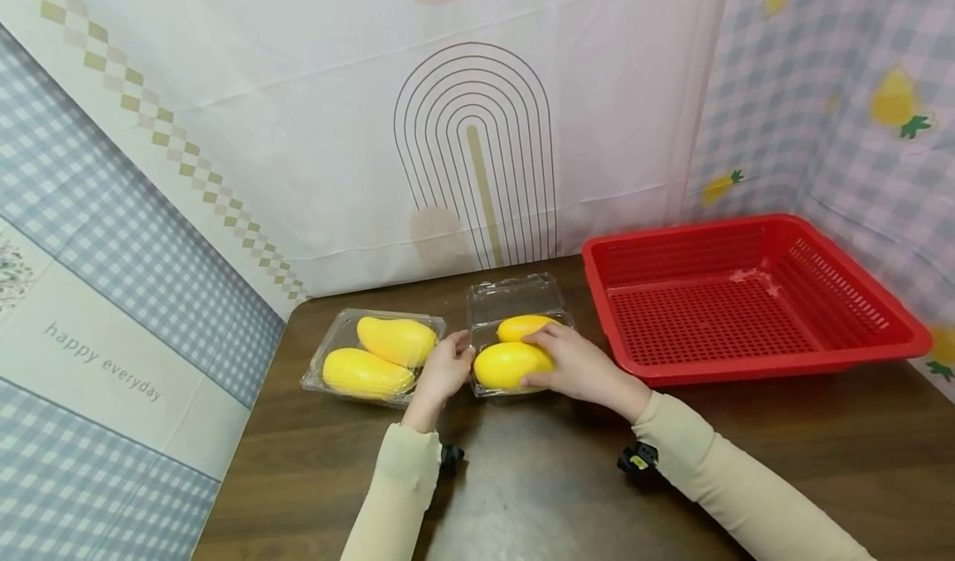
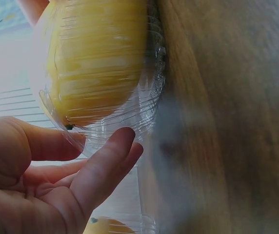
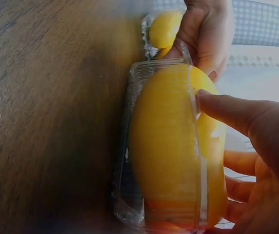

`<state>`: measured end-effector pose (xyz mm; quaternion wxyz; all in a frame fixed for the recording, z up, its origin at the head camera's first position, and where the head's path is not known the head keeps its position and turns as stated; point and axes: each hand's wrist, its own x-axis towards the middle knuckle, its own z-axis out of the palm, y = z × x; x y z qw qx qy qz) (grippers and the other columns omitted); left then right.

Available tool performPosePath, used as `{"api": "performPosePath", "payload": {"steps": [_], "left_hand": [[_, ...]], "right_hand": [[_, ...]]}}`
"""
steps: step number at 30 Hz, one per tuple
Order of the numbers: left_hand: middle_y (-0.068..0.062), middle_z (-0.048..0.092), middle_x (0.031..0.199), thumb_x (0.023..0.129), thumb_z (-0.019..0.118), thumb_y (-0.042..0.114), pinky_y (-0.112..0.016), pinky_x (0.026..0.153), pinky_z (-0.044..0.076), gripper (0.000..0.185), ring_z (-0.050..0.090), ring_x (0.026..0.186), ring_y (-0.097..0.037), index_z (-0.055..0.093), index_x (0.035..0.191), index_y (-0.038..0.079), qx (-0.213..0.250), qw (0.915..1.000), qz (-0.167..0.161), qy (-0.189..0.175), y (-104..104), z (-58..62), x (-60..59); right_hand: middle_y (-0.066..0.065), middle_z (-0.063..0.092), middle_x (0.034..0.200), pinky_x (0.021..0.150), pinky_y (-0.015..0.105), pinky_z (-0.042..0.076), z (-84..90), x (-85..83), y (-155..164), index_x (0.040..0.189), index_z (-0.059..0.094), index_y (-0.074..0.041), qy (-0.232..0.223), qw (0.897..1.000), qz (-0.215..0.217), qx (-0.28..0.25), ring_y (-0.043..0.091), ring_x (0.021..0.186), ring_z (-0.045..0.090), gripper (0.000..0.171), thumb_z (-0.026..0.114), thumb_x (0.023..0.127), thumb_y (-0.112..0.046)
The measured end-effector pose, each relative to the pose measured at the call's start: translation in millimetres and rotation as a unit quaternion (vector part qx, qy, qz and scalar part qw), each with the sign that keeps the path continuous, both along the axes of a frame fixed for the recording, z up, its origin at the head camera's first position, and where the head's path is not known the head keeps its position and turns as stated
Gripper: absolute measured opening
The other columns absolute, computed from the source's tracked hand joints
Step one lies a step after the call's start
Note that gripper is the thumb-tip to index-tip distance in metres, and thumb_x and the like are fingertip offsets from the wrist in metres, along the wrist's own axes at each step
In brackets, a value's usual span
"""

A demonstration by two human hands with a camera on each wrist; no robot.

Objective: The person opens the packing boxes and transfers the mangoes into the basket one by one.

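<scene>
An open clear clamshell box [image 1: 513, 297] stands mid-table with its lid tipped back and two yellow mangoes inside. My right hand [image 1: 539, 360] curls over the front mango [image 1: 500, 366], thumb on one side and fingers on the other; the rear mango [image 1: 518, 326] lies just behind it. In the right wrist view that mango [image 3: 164, 146] fills the box under my right hand [image 3: 217, 146]. My left hand [image 1: 457, 355] holds the box's left end, thumb and finger against its clear wall [image 2: 129, 112]. The left hand [image 2: 100, 141] is seen close up there.
A second clear box [image 1: 328, 354] with two more mangoes [image 1: 395, 339] sits just left of my left hand. A big red mesh basket [image 1: 746, 296], with nothing in it, stands at the right. Patterned cloth walls close in the brown table [image 1: 522, 478] on three sides.
</scene>
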<state>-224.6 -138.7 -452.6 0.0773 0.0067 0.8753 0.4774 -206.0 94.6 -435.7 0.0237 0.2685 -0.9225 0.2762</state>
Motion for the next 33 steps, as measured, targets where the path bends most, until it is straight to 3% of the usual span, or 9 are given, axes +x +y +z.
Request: {"api": "performPosePath", "payload": {"steps": [16,33], "left_hand": [[-0.026,0.062,0.128,0.103,0.053,0.008,-0.037,0.073,0.061,0.045,0.067,0.102,-0.032,0.046,0.146,-0.004,0.020,0.9997,0.014,0.007,0.0,-0.9,0.9],[-0.026,0.061,0.131,0.104,0.053,0.009,-0.037,0.074,0.061,0.046,0.066,0.105,-0.032,0.045,0.148,-0.004,0.022,0.9996,0.015,-0.002,-3.6,1.2,0.5]], "right_hand": [[0.007,0.054,0.112,0.080,0.038,0.048,-2.8,-4.0,-9.7,0.138,0.061,-0.010,0.020,0.999,0.028,0.023,0.028,0.106,0.049,0.072,0.083,0.081,-0.048],[0.007,0.053,0.113,0.072,0.041,0.049,-8.2,-0.6,-16.8,0.136,0.061,-0.011,0.040,0.998,0.013,0.046,0.026,0.106,0.049,0.070,0.077,0.083,-0.054]]}}
